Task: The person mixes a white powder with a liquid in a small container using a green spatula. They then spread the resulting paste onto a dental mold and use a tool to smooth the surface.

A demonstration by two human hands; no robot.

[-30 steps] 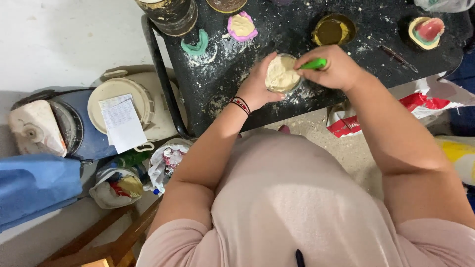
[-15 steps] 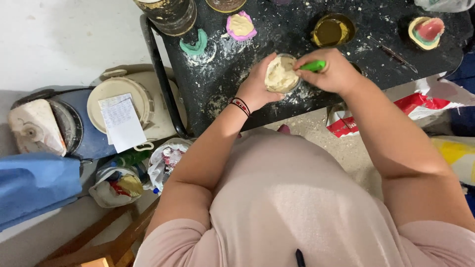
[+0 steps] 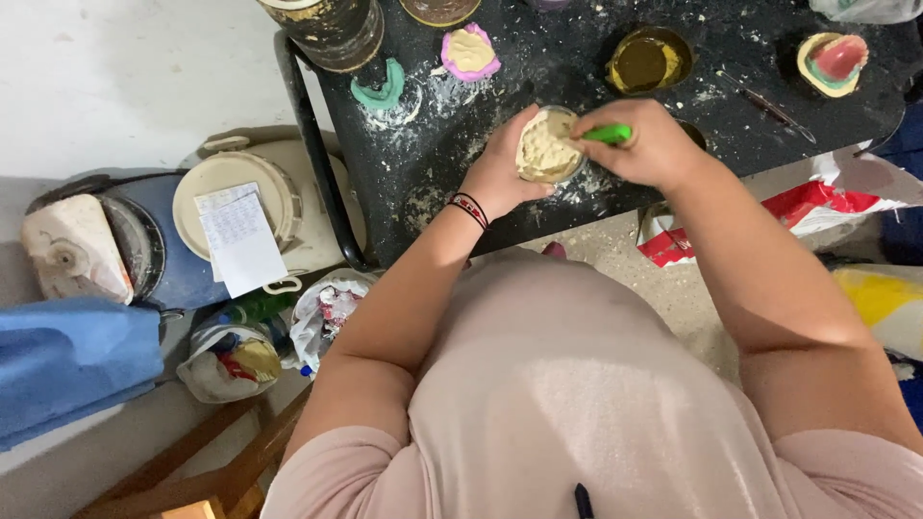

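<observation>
Messy black bench (image 3: 538, 67) above a pale floor (image 3: 115, 86).
Near its front edge, left hand (image 3: 500, 168) wraps the cup (image 3: 548, 146); right hand (image 3: 649, 144) squeezes a green tool (image 3: 608, 134).

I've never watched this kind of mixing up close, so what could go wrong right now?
The small bowl of pale paste is tilted in the left hand, so paste could slop onto the powder-strewn black table. The right hand works the green-handled tool near the rim; a slip might flick paste toward the pink mould.
</observation>
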